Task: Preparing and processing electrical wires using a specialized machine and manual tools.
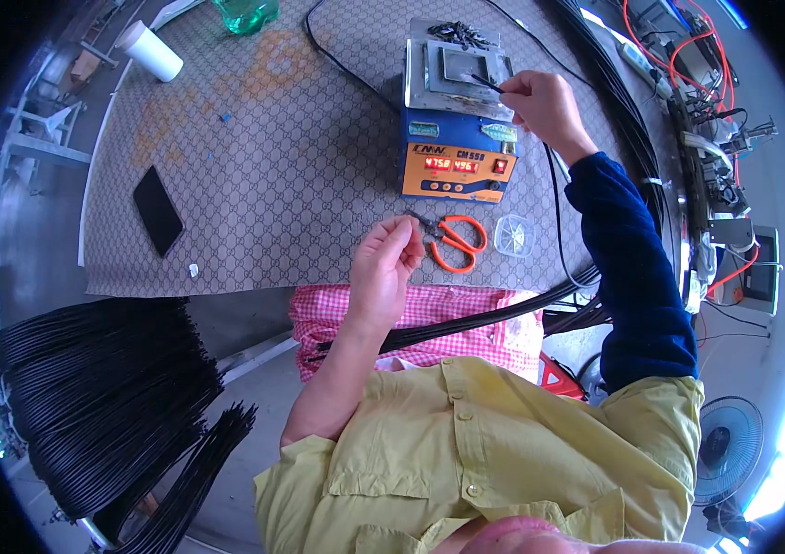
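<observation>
My right hand (545,106), at the end of a dark blue sleeve, pinches a thin black piece (486,84). Its tip reaches over the square basin of a solder pot (457,152), which has a blue and orange body and a lit red display. Whether the black piece is a cable end or a tool, I cannot tell. My left hand (385,263) is closed in a pinch near the table's front edge; what it holds, if anything, is hidden. Just right of it lie orange-handled scissors (459,245), their dark blades close to my fingertips.
A small clear plastic dish (513,236) sits right of the scissors. Black cables (618,102) run along the table's right side and across my lap. Farther left are a black phone-like slab (159,210) and a white cup (149,52). Big black cable bundles (101,397) hang at lower left.
</observation>
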### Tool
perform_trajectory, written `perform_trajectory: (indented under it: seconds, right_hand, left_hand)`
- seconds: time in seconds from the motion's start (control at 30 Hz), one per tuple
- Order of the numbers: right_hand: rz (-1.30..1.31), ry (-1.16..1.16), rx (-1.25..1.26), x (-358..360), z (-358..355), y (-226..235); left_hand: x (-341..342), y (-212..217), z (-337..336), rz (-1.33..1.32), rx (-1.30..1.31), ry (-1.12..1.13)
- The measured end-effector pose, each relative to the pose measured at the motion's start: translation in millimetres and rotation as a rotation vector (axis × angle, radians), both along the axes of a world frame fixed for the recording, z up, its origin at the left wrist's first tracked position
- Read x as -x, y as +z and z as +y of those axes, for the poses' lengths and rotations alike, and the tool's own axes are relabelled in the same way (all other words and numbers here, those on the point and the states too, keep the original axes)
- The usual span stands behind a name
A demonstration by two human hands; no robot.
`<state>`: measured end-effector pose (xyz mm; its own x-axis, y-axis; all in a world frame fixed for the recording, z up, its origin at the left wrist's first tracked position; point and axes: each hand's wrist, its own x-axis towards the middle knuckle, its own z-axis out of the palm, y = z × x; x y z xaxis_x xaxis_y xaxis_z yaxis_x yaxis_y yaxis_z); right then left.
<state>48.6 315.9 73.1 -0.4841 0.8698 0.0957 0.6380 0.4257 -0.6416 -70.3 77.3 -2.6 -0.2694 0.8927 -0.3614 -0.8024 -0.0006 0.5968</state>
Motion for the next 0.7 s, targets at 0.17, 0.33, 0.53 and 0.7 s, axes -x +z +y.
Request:
perform_trajectory:
  seconds: [0.17,0.33,0.53,0.7]
  right_hand:
    - [-0.013,-0.009,0.044,1.1,3.0,-0.7]
    - [-0.026,0.002,0.038,2.3,3.9,0.4]
    - [0.025,-0.004,0.053,1.1,2.7,-0.2]
    - [0.140,0.020,0.151,-5.4,-6.5,6.6]
  left_hand:
    - [0.4,-0.5,0.0,-0.012,0.018,0.001]
    - [0.8,-1.5,-0.8,-0.006,0.006,0.003]
    - [1.4,-0.8,-1.2,-0.017,-0.007,-0.005]
    - [1.5,3.0,-0.8,0.006,-0.007,-0.003]
